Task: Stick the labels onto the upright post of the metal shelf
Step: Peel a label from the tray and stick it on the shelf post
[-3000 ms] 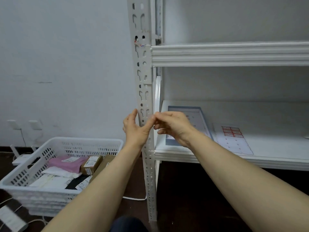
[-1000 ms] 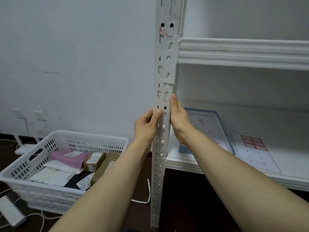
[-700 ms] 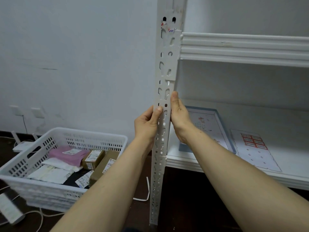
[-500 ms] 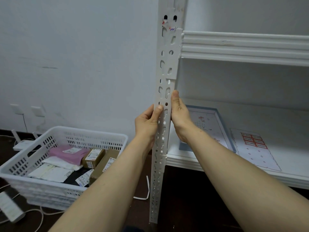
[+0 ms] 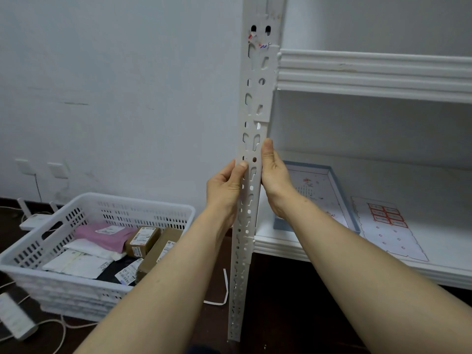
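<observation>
Vs. 3 s ago, when both hands were pinched together in front of the post, they are now set on the upright post (image 5: pixel 256 98) at frame centre, one per side. Over the last sec almost nothing has shifted, so a press-down step is judged to be in hand.

The left hand (image 5: pixel 224 190) is clamped on the post's left flange, thumb on the front face and fingers curled beside it. The right hand (image 5: pixel 277 180) is laid w/ its thumb straight up the right edge. Its fingers are hidden behind the post, so its grip can't be told. No label can be made out under the thumbs (white on white). One old scrap is seen at the top of the post.

The label sheet (image 5: pixel 385 217), w/ red labels left on it, lies on the lower shelf (image 5: pixel 357 264) at centre right, well apart from the hands. A peeled backing strip (image 5: pixel 225 287) lies on the floor at lower centre.

Edges & room: the post face is broken by slots and holes, so label corners laid over them are likely to lift. Free post is left above the thumbs up to the bracket. The basket (image 5: pixel 30 272) at lower left is well clear.
</observation>
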Tool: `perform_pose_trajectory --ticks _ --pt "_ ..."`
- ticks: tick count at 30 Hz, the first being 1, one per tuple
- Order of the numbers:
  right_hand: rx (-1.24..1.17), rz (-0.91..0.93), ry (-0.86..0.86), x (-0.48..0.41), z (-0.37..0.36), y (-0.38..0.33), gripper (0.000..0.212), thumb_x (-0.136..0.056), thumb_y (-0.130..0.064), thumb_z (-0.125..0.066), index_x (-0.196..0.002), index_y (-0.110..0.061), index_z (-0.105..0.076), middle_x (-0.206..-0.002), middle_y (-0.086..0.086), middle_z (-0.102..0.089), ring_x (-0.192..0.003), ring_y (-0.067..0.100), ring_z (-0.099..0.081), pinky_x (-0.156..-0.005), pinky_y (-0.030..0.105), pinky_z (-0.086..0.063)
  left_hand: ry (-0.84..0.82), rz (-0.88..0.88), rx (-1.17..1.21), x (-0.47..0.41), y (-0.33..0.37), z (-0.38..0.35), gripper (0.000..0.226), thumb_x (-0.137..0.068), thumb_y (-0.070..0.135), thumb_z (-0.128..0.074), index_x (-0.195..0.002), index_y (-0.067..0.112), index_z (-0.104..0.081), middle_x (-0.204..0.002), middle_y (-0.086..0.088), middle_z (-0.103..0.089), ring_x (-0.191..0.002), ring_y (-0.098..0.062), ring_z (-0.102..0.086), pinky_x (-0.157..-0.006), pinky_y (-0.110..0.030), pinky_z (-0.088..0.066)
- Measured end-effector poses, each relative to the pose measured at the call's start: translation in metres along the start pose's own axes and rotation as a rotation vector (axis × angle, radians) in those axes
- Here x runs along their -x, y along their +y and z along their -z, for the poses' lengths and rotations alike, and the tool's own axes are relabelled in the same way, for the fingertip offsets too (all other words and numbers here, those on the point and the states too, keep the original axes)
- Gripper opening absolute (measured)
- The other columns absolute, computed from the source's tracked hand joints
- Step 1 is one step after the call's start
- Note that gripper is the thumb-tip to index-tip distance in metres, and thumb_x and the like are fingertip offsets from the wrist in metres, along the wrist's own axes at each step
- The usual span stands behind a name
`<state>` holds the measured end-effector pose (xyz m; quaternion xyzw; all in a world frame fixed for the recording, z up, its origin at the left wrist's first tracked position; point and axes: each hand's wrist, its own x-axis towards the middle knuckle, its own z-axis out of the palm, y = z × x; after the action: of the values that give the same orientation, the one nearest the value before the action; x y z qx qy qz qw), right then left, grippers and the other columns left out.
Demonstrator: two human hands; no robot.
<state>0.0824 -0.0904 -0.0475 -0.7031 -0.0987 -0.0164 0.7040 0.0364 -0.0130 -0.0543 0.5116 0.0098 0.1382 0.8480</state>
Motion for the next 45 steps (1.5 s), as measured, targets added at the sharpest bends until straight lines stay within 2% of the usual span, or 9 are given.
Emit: perform_pose_trajectory --ticks 14,18,23,34,36,37,40,42,45 --pt "0.003 -0.006 0.012 0.003 -0.001 -0.002 0.11 -0.051 -0.096 -0.031 -0.135 -0.027 -0.043 -0.137 0.0 -0.053 -0.128 0.019 -0.048 -0.111 0.045 -0.034 0.076 -0.022 -0.046 -0.002 -0.003 -0.005 0.027 -0.091 0.024 -0.059 -0.107 0.005 -0.069 -0.078 0.007 -0.074 -0.074 -0.004 -0.07 -0.064 -0.014 -0.052" --pt "0.002 -0.002 0.016 0.004 -0.001 -0.004 0.11 -0.05 -0.097 -0.031 -0.134 -0.028 -0.044 -0.136 -0.001 -0.054 -0.128 0.019 -0.048 -0.111 0.045 -0.034 0.076 -0.024 -0.04 -0.003 -0.003 -0.007 0.02 -0.091 0.021 -0.059 -0.103 0.009 -0.069 -0.073 0.009 -0.074 -0.07 -0.001 -0.069 -0.061 -0.011 -0.051" --pt "0.02 -0.001 0.011 0.005 -0.001 -0.004 0.116 -0.044 -0.099 -0.031 -0.135 -0.028 -0.044 -0.137 -0.001 -0.053 -0.128 0.018 -0.048 -0.111 0.045 -0.034 0.062 -0.021 -0.055 -0.003 -0.004 -0.003 0.022 -0.091 0.023 -0.059 -0.106 0.01 -0.069 -0.082 0.006 -0.075 -0.078 -0.004 -0.07 -0.065 -0.013 -0.052" --pt "0.033 -0.042 -0.031 0.005 0.005 -0.004 0.103 -0.053 -0.096 -0.035 -0.132 -0.03 -0.046 -0.133 -0.003 -0.056 -0.126 0.018 -0.05 -0.11 0.045 -0.035 0.07 -0.025 -0.077 0.0 -0.002 -0.003 0.025 -0.09 0.025 -0.061 -0.108 0.01 -0.069 -0.085 0.006 -0.075 -0.08 -0.004 -0.07 -0.066 -0.013 -0.052" --pt "0.024 -0.056 0.001 0.01 0.008 -0.005 0.094 -0.06 -0.092 -0.038 -0.129 -0.029 -0.047 -0.129 -0.005 -0.058 -0.122 0.017 -0.052 -0.108 0.044 -0.038 0.052 -0.04 -0.134 0.002 -0.002 -0.001 0.029 -0.088 0.027 -0.062 -0.112 0.013 -0.067 -0.097 0.002 -0.074 -0.091 -0.007 -0.069 -0.078 -0.017 -0.053" --pt "0.017 -0.025 0.057 0.016 0.01 -0.005 0.079 -0.072 -0.082 -0.04 -0.126 -0.024 -0.049 -0.123 -0.005 -0.059 -0.118 0.014 -0.054 -0.105 0.041 -0.04 0.038 -0.052 -0.177 0.004 -0.003 0.0 0.035 -0.086 0.03 -0.064 -0.116 0.014 -0.066 -0.104 0.001 -0.072 -0.098 -0.009 -0.068 -0.087 -0.021 -0.053" --pt "-0.02 0.145 0.236 0.04 0.022 0.0 0.026 -0.098 -0.037 -0.043 -0.107 -0.015 -0.054 -0.091 -0.006 -0.057 -0.086 0.008 -0.055 -0.082 0.029 -0.047 0.066 -0.048 -0.279 0.013 -0.004 0.001 0.071 -0.074 0.044 -0.074 -0.134 0.014 -0.051 -0.133 0.0 -0.058 -0.124 -0.012 -0.052 -0.107 -0.033 -0.04" --pt "-0.046 0.174 0.175 0.055 0.026 0.0 0.019 -0.098 -0.023 -0.046 -0.102 -0.012 -0.06 -0.079 -0.004 -0.057 -0.071 0.007 -0.054 -0.067 0.023 -0.049 0.125 -0.036 -0.321 0.02 -0.004 0.002 0.081 -0.075 0.04 -0.074 -0.142 0.012 -0.039 -0.146 -0.001 -0.043 -0.135 -0.013 -0.039 -0.113 -0.034 -0.032" --pt "-0.061 0.169 0.041 0.067 0.025 -0.006 0.015 -0.094 -0.018 -0.052 -0.097 -0.011 -0.065 -0.077 -0.002 -0.062 -0.065 0.003 -0.056 -0.06 0.018 -0.05 0.151 -0.047 -0.363 0.028 -0.007 0.004 0.08 -0.078 0.034 -0.072 -0.144 0.01 -0.034 -0.148 -0.003 -0.038 -0.137 -0.014 -0.035 -0.111 -0.031 -0.03"
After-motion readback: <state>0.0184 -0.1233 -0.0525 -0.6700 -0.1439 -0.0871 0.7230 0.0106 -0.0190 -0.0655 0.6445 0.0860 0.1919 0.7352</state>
